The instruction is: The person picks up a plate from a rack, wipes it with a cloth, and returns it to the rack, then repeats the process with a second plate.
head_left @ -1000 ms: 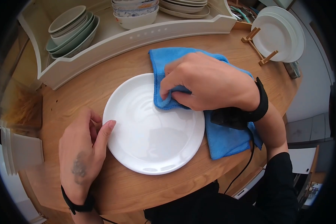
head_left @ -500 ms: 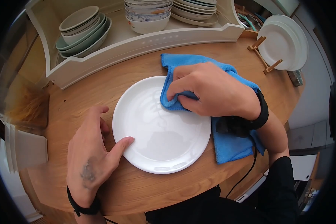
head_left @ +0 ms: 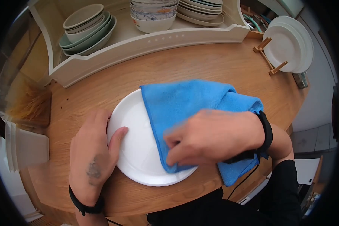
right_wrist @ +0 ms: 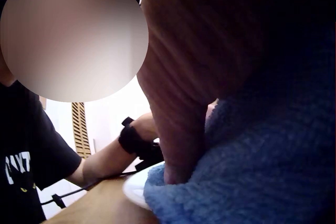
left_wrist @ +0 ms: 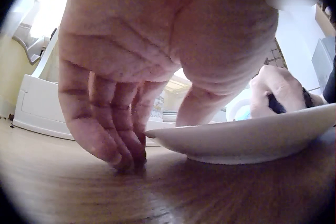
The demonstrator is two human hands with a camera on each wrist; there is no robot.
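A white round plate (head_left: 135, 143) rests on the wooden table. My left hand (head_left: 92, 150) holds its left rim, thumb over the top. In the left wrist view, the fingers (left_wrist: 107, 140) bend down along the outer edge of the plate (left_wrist: 252, 142), with their tips at the tabletop. With curled fingers, my right hand (head_left: 214, 135) grips a blue cloth (head_left: 192, 96) near its front edge. That cloth spreads over the plate's right side and hides it. In the right wrist view, the thumb presses into the fuzzy cloth (right_wrist: 252, 176) above the plate's edge.
Behind the plate stands a cream rack (head_left: 147, 43) with stacked bowls (head_left: 87, 32) and plates (head_left: 199, 15). White plates (head_left: 286, 47) lean in a wooden holder (head_left: 269, 62) at the back right. White containers (head_left: 30, 147) line the left edge. A cable hangs from the right wrist.
The right hand has drawn the cloth toward the table's front edge, and the cloth now covers more of the plate. My left fingers have closed in on the rim.
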